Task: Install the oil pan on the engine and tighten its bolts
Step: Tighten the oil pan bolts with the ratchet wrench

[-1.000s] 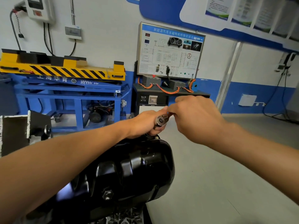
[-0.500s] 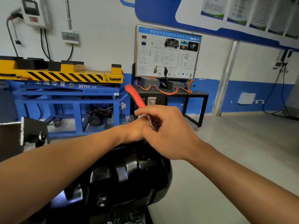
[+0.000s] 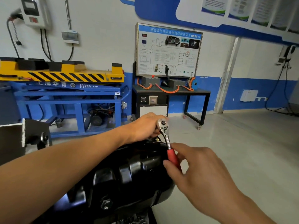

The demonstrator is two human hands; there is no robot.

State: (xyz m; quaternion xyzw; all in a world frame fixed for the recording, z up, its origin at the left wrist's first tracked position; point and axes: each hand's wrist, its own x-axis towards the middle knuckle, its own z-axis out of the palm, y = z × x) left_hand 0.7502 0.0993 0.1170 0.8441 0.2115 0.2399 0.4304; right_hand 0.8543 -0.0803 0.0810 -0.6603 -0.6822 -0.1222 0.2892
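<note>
A glossy black oil pan sits on the engine right below me. At its far end stands a ratchet wrench with a chrome head and a red handle. My left hand wraps around the ratchet head and the part under it. My right hand grips the red handle, which points toward me and to the right. The bolt under the ratchet head is hidden by my left hand.
A blue and yellow lift table stands against the wall at the left. A training board on a black bench stands behind the engine. The engine stand's metal bracket is at my left. Grey floor lies to the right.
My right hand has swung the red handle from pointing up and left around to pointing toward me on the right. My left hand has stayed on the ratchet head.
</note>
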